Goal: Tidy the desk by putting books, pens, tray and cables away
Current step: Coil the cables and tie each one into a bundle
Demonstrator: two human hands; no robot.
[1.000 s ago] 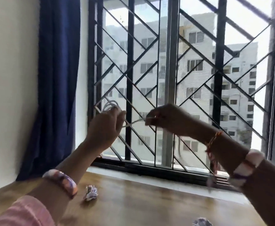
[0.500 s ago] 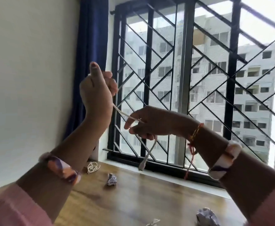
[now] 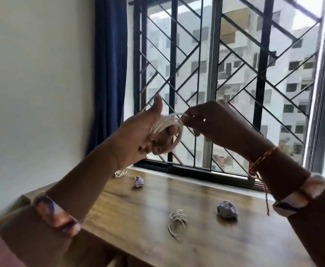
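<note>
The white cable (image 3: 167, 125) is now wound in several loops around the fingers (image 3: 158, 146) of the left hand (image 3: 142, 135), held up in the air above the worktop's far edge, in front of the window grille (image 3: 234, 74). Half a second ago a long tail hung loose below the right hand; that tail is gone, taken up into the coil. The left hand's fingers are curled inside the loops, thumb stuck up; the right hand (image 3: 211, 126) pinches the short free end just beside the coil. By my reading, the winding is nearly finished, and what is left is to tuck or wrap that end so the bundle holds.

Below, two other small white cable bundles lie on the worktop (image 3: 196, 237): one (image 3: 177, 220) near the middle, one (image 3: 120, 173) at the far left corner. Two crumpled paper balls (image 3: 226, 210) sit there too.
</note>
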